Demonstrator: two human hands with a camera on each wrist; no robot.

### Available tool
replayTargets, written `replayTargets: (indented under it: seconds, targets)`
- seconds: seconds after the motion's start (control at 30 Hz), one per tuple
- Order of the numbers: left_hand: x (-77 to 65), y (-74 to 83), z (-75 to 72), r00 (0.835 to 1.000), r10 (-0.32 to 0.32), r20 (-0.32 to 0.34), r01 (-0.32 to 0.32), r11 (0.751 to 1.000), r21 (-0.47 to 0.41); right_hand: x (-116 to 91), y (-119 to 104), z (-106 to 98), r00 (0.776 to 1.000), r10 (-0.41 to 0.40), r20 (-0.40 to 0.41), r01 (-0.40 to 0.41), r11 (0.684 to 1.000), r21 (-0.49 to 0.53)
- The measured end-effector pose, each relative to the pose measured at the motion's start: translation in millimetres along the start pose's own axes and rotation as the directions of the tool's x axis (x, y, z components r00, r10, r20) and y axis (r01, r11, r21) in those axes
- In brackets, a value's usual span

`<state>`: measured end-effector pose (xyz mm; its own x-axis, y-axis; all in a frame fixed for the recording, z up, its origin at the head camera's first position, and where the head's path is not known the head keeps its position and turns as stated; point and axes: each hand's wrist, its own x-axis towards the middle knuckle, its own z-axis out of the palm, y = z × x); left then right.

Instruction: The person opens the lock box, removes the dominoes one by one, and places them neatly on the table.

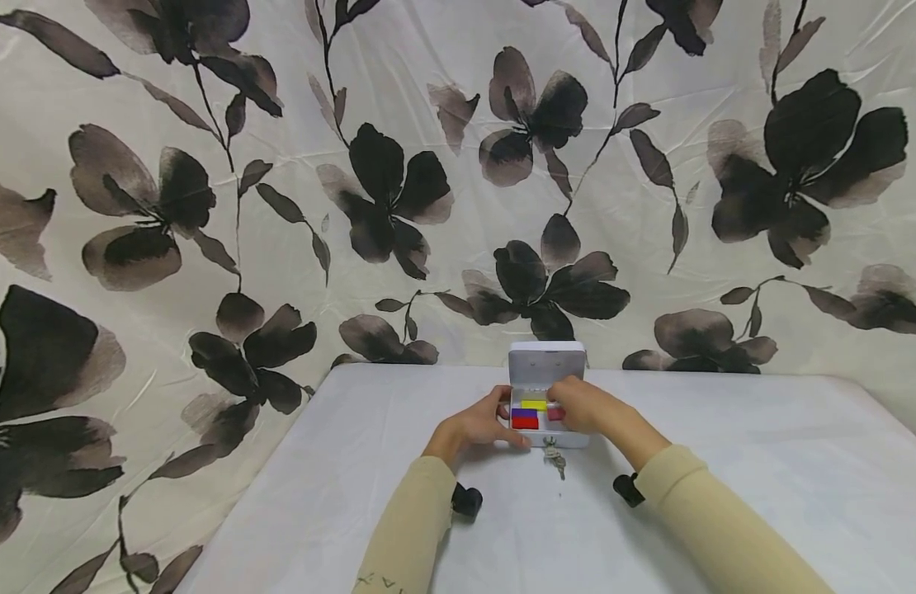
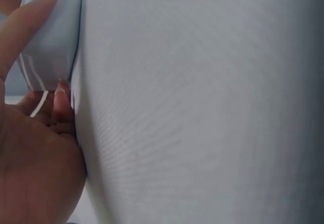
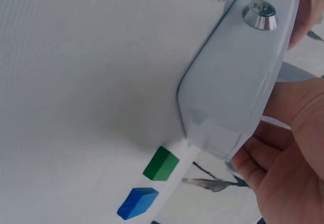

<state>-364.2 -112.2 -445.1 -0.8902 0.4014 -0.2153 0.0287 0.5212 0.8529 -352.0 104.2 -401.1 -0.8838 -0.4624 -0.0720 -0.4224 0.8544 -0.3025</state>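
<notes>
We judge the white box to be thin, stiff sheet metal, judging by its gloss and rounded edges: fairly light for its size, unlikely to bend, and a little slippery where the coating is smooth. It would best be held low by its side walls, clear of the raised lid, which could swing if knocked. The blocks look rigid and light, perhaps wood or foam, and hardly fragile; we would pinch each by 2 opposite faces.

The box stands upright on the table, near its far edge, lid tipped up at the back. Our left hand grips its left side, thumb on the front face and fingers bent round the side wall. Our right hand reaches over the right wall; its fingertips are hidden inside, so we cannot tell whether they pinch anything. The hands are apart from each other, with the box between them.

The box is plain and pale, with a silver round lock on its front and keys hanging from it. Inside we see a yellow block, a purple block, a red block and, beside our right fingers, a dull reddish block. On the table to the right of the box lie a green block and a blue block, near each other.
</notes>
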Motion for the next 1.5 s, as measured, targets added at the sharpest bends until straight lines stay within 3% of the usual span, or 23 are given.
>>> replayTargets:
  seconds: [0.17, 0.43, 0.73, 1.0, 1.3, 1.5]
  targets:
    - [-0.1, 0.4, 0.6, 1.000, 0.002, 0.000, -0.002, 1.000, 0.009, 1, 3, 3, 1.000, -0.007, -0.009, 0.007, 1.000, -0.003]
    - [-1.8, -1.2, 3.7, 1.000, -0.001, -0.003, 0.001, 1.000, 0.011, 3, 7, 9, 0.995, -0.088, -0.051, 0.089, 0.996, 0.016]
    - [-1.9, -0.8, 2.4, 1.000, 0.004, -0.013, -0.004, 1.000, 0.022, 4, 10, 11, 0.991, -0.103, -0.090, 0.113, 0.986, 0.120]
    - [-3.3, -3.3, 3.1, 1.000, 0.001, -0.006, -0.001, 1.000, 0.013, 6, 14, 9, 0.994, -0.099, -0.046, 0.106, 0.975, 0.196]
    - [-3.2, 0.0, 1.7, 1.000, 0.001, -0.017, -0.001, 0.999, 0.033, 8, 17, -2, 0.989, -0.144, 0.045, 0.134, 0.974, 0.183]
    - [-3.4, 0.8, 1.0, 1.000, 0.007, -0.005, -0.007, 1.000, 0.016, 10, 19, -3, 0.987, -0.150, 0.060, 0.138, 0.975, 0.175]
